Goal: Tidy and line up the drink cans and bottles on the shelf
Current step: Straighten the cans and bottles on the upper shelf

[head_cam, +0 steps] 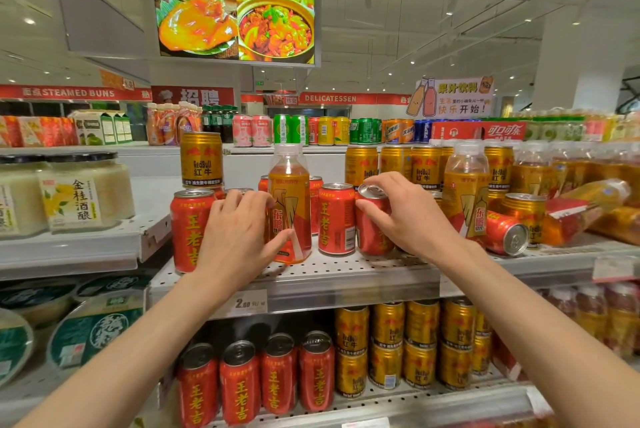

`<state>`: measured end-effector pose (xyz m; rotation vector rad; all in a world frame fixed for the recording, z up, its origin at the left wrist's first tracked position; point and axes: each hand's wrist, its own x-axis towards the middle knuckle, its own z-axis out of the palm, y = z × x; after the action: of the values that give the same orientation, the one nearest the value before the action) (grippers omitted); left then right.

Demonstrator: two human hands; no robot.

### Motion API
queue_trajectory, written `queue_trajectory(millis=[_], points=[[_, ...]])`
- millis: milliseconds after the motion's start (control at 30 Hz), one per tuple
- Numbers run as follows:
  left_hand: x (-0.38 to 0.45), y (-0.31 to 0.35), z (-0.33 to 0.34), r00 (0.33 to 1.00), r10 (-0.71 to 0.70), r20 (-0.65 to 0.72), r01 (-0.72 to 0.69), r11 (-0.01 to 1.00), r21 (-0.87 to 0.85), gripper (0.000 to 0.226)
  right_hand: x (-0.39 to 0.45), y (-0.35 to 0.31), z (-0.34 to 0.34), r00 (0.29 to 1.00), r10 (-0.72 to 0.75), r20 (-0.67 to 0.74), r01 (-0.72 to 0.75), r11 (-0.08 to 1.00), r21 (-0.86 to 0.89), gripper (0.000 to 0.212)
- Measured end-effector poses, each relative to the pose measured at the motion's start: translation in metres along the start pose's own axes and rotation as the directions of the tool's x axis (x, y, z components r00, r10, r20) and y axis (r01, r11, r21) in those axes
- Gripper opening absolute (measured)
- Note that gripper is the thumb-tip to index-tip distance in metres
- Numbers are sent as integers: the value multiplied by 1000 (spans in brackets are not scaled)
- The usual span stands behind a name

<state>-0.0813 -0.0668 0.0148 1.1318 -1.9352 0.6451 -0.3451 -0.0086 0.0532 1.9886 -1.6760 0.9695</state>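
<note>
While the left hand (239, 237) clamps its fingers (277, 240) on the clear plastic bottle of amber drink with an orange label (290, 206), the right hand (405, 213) closes its fingers around a tilted red aluminium can (372, 220) on the white perforated metal shelf (346, 275). Advice: set the can upright, flush with the red can at its 9 o'clock (336, 220). Fallen: one red can at 3 o'clock (505, 233). All containers appear sealed; the bottle is nearly full.
</note>
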Motion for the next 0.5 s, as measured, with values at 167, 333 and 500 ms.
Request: queue_trajectory(millis=[167,333,500], points=[[0,1,-1,1000,-2,1,2,1000,3,52,3,5,7,993,61,99,-55,997,-55,66],[-1,1,0,1000,-6,3,6,1000,2,52,8,12,2,992,61,114,-51,995,-83,66],[-1,1,0,1000,-9,12,9,1000,-3,53,2,6,8,998,38,50,-33,995,-96,68]])
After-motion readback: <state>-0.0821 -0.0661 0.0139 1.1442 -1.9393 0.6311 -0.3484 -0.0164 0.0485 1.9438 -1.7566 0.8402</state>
